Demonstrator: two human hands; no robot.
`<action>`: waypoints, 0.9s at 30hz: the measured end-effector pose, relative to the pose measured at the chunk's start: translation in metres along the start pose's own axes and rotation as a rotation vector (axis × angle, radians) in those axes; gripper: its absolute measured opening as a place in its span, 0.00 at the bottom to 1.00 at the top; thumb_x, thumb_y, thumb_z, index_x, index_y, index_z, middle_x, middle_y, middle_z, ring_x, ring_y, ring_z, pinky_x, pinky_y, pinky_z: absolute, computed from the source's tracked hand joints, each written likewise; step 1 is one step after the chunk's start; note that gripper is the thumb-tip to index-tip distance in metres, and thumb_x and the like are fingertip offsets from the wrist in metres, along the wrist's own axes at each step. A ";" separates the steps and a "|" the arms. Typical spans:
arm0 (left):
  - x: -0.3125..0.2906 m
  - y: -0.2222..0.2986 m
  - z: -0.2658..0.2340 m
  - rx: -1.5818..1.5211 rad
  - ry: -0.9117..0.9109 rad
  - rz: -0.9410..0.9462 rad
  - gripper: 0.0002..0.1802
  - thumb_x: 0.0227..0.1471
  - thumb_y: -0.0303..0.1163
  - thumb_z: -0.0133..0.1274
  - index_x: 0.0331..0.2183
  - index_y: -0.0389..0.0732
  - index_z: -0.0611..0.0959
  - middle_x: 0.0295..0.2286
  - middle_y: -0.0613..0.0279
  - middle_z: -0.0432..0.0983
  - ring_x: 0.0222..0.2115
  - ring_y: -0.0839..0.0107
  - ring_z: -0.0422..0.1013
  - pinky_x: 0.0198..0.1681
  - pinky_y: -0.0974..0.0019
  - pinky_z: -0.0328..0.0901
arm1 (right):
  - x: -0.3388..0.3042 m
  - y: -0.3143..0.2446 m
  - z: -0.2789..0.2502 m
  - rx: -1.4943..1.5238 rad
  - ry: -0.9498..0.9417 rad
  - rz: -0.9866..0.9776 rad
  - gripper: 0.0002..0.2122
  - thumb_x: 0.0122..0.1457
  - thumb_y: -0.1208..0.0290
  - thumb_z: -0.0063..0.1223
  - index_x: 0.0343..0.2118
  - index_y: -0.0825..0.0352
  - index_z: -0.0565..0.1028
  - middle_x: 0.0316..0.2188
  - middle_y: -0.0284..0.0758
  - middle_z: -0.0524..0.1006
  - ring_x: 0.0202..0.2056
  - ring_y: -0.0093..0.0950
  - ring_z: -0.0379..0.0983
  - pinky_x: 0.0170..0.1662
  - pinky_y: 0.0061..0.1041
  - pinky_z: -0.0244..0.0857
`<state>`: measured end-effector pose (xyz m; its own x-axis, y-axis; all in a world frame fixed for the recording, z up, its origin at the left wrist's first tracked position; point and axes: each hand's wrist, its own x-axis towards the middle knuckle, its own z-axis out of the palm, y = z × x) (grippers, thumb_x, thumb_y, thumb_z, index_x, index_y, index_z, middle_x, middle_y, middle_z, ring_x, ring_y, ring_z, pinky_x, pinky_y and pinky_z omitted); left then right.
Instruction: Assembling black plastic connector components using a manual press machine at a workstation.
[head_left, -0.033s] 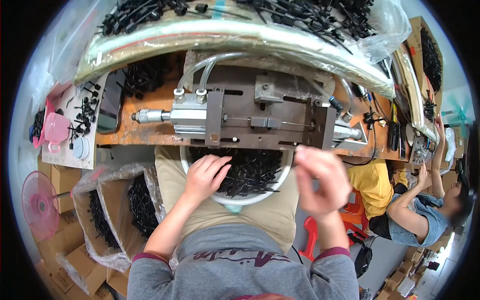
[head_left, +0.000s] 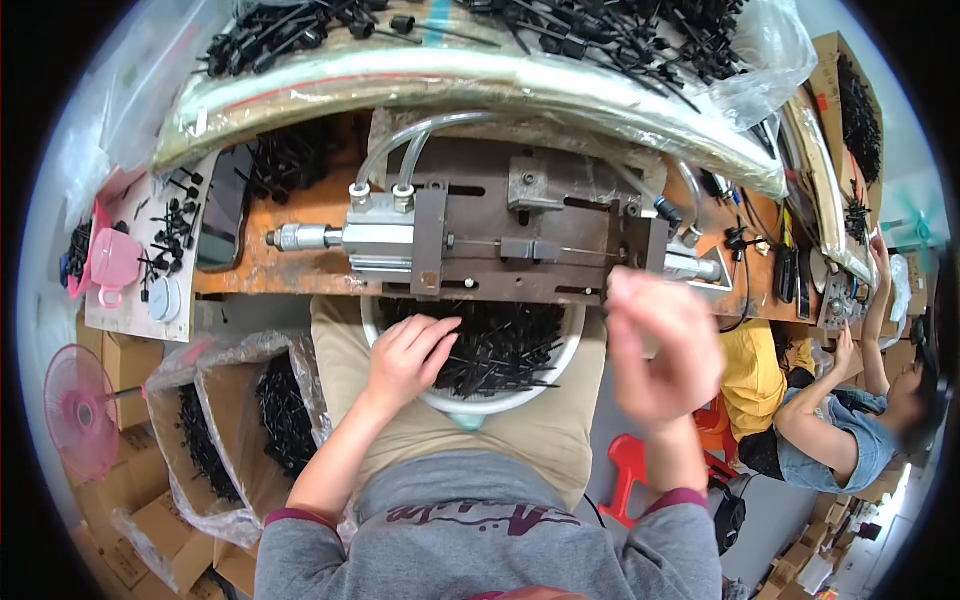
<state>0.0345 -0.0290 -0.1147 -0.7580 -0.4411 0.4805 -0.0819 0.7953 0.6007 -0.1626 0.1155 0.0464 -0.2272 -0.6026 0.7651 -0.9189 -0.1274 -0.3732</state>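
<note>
the left hand point(head_left: 408, 358) lies palm down in a round white plastic bowl point(head_left: 545, 385) that rests on the person's lap, its fingers loosely spread and curled down into the heap of thin black plastic pins point(head_left: 500, 345) that fills the bowl; whether any pin is pinched between the fingers cannot be told

the right hand point(head_left: 662, 350) is raised above the right rim of the bowl, just below the front edge of the machine, blurred, with fingers bent inward toward the thumb; it cannot be told whether it holds anything

just beyond the bowl, a brown steel press fixture point(head_left: 530, 235) sits on an orange-brown worn workbench point(head_left: 255, 270), with a silver pneumatic cylinder point(head_left: 365, 238) on its left side and two clear plastic hoses point(head_left: 400, 150) arching up from the cylinder's fittings

behind the fixture, a long clear plastic bag point(head_left: 480, 75) curves across the bench, with more black pins piled on top of it

on the left end of the bench stand a pink plastic cup point(head_left: 112, 262) and a dark flat phone point(head_left: 225, 215), with a few loose black parts scattered between them

to the left of the person's lap, on the floor, cardboard boxes lined with clear bags point(head_left: 215, 420) hold more black pieces, and a pink round fan point(head_left: 80, 412) stands beside them

at the right, another person in a yellow shirt point(head_left: 755, 370) and one in a blue shirt point(head_left: 830, 440) work at the same bench, well apart from the bowl
</note>
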 end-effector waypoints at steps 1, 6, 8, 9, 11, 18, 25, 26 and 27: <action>0.002 0.006 -0.006 -0.004 -0.008 0.017 0.13 0.44 0.24 0.62 0.37 0.40 0.83 0.26 0.61 0.76 0.25 0.64 0.73 0.27 0.65 0.68 | 0.024 0.005 -0.004 -0.056 0.052 -0.073 0.12 0.45 0.86 0.63 0.35 0.70 0.80 0.34 0.38 0.81 0.33 0.31 0.78 0.34 0.23 0.69; -0.016 0.024 -0.010 -0.029 -0.063 0.132 0.17 0.44 0.23 0.61 0.40 0.41 0.83 0.26 0.64 0.75 0.24 0.69 0.73 0.24 0.67 0.66 | 0.134 0.049 0.009 -0.199 -0.136 0.026 0.12 0.51 0.76 0.61 0.40 0.63 0.81 0.36 0.32 0.81 0.29 0.20 0.73 0.33 0.23 0.68; -0.018 0.032 -0.013 -0.009 -0.117 0.205 0.20 0.42 0.23 0.61 0.42 0.42 0.83 0.26 0.66 0.75 0.23 0.72 0.72 0.24 0.69 0.65 | 0.170 0.065 0.020 -0.267 -0.283 0.068 0.16 0.47 0.73 0.61 0.42 0.65 0.78 0.38 0.37 0.80 0.35 0.32 0.76 0.40 0.29 0.70; -0.016 0.035 -0.013 -0.016 -0.116 0.210 0.19 0.42 0.22 0.61 0.41 0.42 0.83 0.25 0.66 0.76 0.22 0.71 0.73 0.23 0.69 0.65 | 0.184 0.073 0.026 -0.269 -0.348 0.077 0.18 0.45 0.73 0.61 0.42 0.67 0.76 0.40 0.42 0.78 0.38 0.41 0.77 0.44 0.34 0.70; -0.015 0.037 -0.019 -0.007 -0.112 0.197 0.17 0.41 0.20 0.62 0.38 0.41 0.84 0.25 0.66 0.77 0.21 0.71 0.74 0.22 0.70 0.66 | 0.203 0.076 0.048 -0.338 -0.433 0.091 0.17 0.43 0.72 0.63 0.39 0.68 0.77 0.38 0.45 0.79 0.41 0.43 0.76 0.46 0.35 0.69; -0.010 0.032 -0.028 -0.026 -0.002 0.203 0.18 0.42 0.23 0.61 0.40 0.42 0.84 0.25 0.67 0.77 0.21 0.73 0.73 0.22 0.69 0.64 | 0.228 0.112 0.099 -0.632 -0.648 -0.032 0.25 0.38 0.74 0.61 0.46 0.60 0.77 0.37 0.38 0.80 0.44 0.37 0.76 0.49 0.35 0.71; -0.020 0.039 -0.028 -0.039 -0.068 0.196 0.19 0.41 0.22 0.61 0.40 0.42 0.84 0.25 0.68 0.77 0.21 0.74 0.73 0.22 0.70 0.64 | 0.224 0.095 0.091 -0.556 -0.729 -0.221 0.17 0.42 0.77 0.60 0.39 0.59 0.77 0.36 0.37 0.79 0.41 0.37 0.77 0.43 0.37 0.71; -0.020 0.041 -0.027 -0.044 -0.068 0.195 0.19 0.41 0.22 0.61 0.40 0.42 0.84 0.25 0.68 0.77 0.21 0.74 0.73 0.22 0.70 0.64 | 0.223 0.096 0.090 -0.556 -0.707 -0.288 0.16 0.43 0.77 0.60 0.39 0.60 0.77 0.35 0.36 0.79 0.40 0.37 0.77 0.42 0.38 0.71; -0.018 0.042 -0.028 -0.045 -0.068 0.195 0.19 0.41 0.22 0.61 0.40 0.42 0.84 0.25 0.68 0.77 0.21 0.74 0.73 0.22 0.70 0.64 | 0.225 0.096 0.089 -0.526 -0.718 -0.259 0.16 0.43 0.77 0.60 0.39 0.60 0.77 0.34 0.37 0.79 0.39 0.37 0.77 0.41 0.36 0.71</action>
<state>0.0633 0.0008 -0.0800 -0.7988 -0.2500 0.5471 0.0989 0.8426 0.5294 -0.2728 -0.1022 0.1360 0.0984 -0.9711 0.2173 -0.9811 -0.0581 0.1845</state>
